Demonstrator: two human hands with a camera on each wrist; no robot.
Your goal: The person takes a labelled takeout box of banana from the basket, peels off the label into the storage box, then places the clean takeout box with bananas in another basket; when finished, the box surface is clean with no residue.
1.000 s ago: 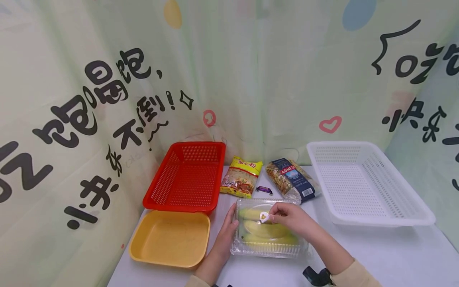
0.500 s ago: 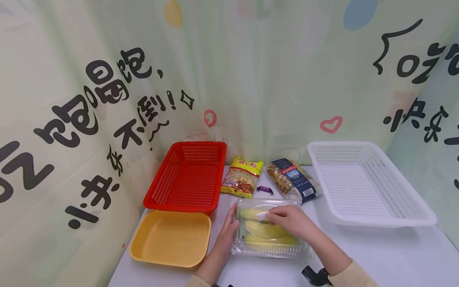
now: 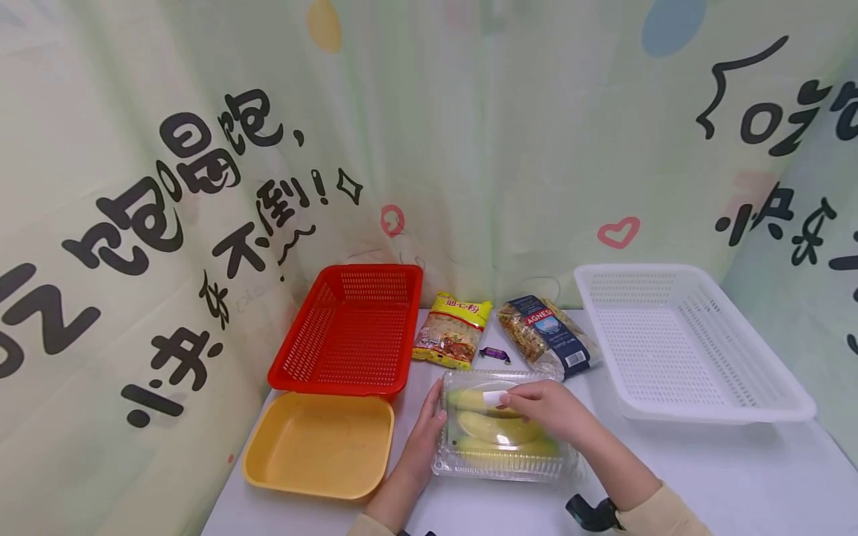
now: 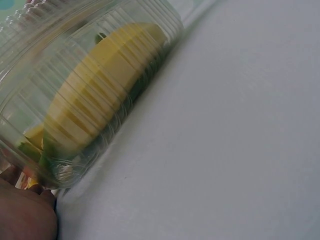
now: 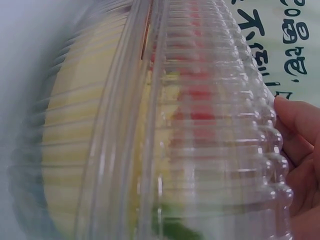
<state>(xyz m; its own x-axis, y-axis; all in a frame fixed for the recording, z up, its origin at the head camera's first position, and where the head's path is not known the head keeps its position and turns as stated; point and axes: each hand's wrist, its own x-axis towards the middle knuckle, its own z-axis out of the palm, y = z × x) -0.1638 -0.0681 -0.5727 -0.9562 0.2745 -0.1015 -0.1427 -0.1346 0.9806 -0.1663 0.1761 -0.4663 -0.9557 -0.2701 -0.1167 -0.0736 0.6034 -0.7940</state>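
A clear plastic clamshell box [image 3: 499,467] lies closed on the table, with yellow bananas [image 3: 499,427] inside. My left hand [image 3: 424,430] rests along its left side, fingers fairly straight. In the left wrist view, part of that hand [image 4: 25,212] shows at the box's lower corner. Over the lid, my right hand [image 3: 551,408] pinches a small white label [image 3: 494,398] between thumb and fingertips. The label overlaps the topmost banana in the head view. Through the ribbed plastic [image 5: 210,150] in the right wrist view, my right hand's fingers show beyond the lid; the label is hidden there.
Behind the box lie a yellow pasta bag [image 3: 453,331], a purple-wrapped candy [image 3: 494,355] and a blue-labelled pasta bag [image 3: 550,335]. A red basket [image 3: 342,335] and a yellow tub [image 3: 318,447] stand left; a white basket [image 3: 670,357] stands right. A curtain [image 3: 496,149] hangs behind.
In my right fingers the white label has turned, from a round piece to a folded one and now a flat rectangle. The left hand and box hold their place.
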